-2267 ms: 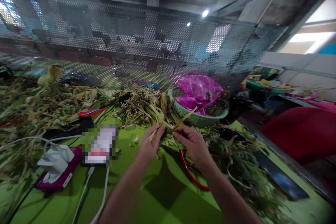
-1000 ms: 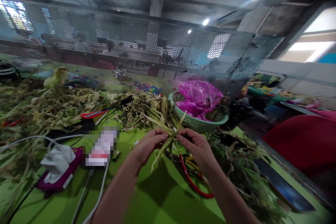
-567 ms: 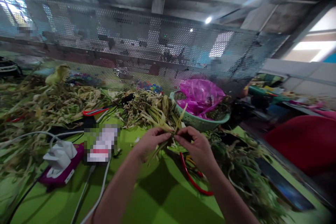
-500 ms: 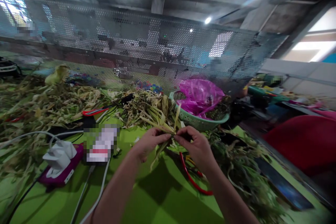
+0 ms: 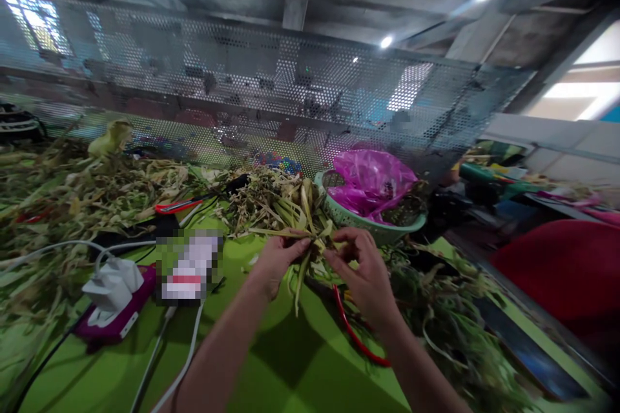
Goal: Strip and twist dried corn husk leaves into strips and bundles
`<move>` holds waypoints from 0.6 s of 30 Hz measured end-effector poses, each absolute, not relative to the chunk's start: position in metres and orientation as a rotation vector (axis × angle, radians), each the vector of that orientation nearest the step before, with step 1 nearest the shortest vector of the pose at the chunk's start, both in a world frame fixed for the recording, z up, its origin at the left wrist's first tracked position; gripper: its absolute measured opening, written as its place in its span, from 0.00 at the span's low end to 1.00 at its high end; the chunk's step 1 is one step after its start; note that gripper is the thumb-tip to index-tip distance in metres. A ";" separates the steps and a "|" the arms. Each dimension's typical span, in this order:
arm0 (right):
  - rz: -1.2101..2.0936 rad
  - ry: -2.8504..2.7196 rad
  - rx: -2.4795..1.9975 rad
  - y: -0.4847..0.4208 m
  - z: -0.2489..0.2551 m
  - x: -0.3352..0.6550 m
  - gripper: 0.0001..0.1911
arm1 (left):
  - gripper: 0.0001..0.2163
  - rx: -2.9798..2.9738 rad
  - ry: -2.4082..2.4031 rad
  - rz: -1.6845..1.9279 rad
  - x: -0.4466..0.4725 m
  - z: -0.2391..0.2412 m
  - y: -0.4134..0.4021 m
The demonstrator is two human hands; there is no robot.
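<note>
My left hand (image 5: 277,263) pinches a bunch of pale green, dry-looking plant strips (image 5: 303,271) between thumb and fingers. Facing it, my right hand (image 5: 358,261) has its thumb and fingertips closed at the same bunch, near the point where the strips meet. Several strips fan out from there, one long one to the left and one hanging down. Beneath my right hand lies a tool with red handles (image 5: 346,322), partly hidden by the wrist. Behind the hands rises a pile of dried stalks and leaves (image 5: 264,200).
A green basket (image 5: 382,229) with a purple plastic bag (image 5: 372,177) stands behind my right hand. To the left are a blurred-out phone (image 5: 191,271), a purple power strip (image 5: 109,329) with white plugs, and red-handled scissors (image 5: 177,206). Greenery (image 5: 455,310) covers the right side; a perforated metal screen (image 5: 242,84) stands behind.
The strip that stood upright between my hands no longer does, and the strips now spread differently. My right fingertips have shifted slightly down and away from my left thumb.
</note>
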State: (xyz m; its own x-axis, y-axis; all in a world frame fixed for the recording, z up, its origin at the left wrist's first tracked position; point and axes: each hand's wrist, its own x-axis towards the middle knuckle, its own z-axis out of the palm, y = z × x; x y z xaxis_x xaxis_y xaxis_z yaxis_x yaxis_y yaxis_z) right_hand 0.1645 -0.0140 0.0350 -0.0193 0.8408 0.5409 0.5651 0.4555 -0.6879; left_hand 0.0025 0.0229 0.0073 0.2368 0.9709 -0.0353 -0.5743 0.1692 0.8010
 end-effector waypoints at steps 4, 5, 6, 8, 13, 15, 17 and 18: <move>0.493 -1.895 -1.336 -0.022 0.032 0.150 0.13 | 0.17 0.717 0.639 1.286 0.006 0.009 0.020; 0.489 -1.901 -1.364 -0.022 0.029 0.147 0.13 | 0.17 0.713 0.633 1.294 0.007 0.010 0.019; 0.470 -1.894 -1.387 -0.023 0.026 0.144 0.14 | 0.17 0.708 0.633 1.302 0.008 0.011 0.018; 0.439 -1.874 -1.407 -0.022 0.022 0.141 0.12 | 0.17 0.700 0.642 1.306 0.011 0.012 0.016; 0.412 -1.818 -1.423 -0.020 0.019 0.142 0.11 | 0.19 0.657 0.661 1.324 0.015 0.014 0.015; 0.408 -1.811 -1.428 -0.019 0.020 0.143 0.12 | 0.19 0.641 0.659 1.325 0.015 0.014 0.014; 0.409 -1.810 -1.423 -0.019 0.019 0.142 0.10 | 0.18 0.645 0.651 1.323 0.015 0.013 0.015; 0.410 -1.805 -1.424 -0.019 0.018 0.141 0.09 | 0.18 0.651 0.647 1.324 0.016 0.012 0.015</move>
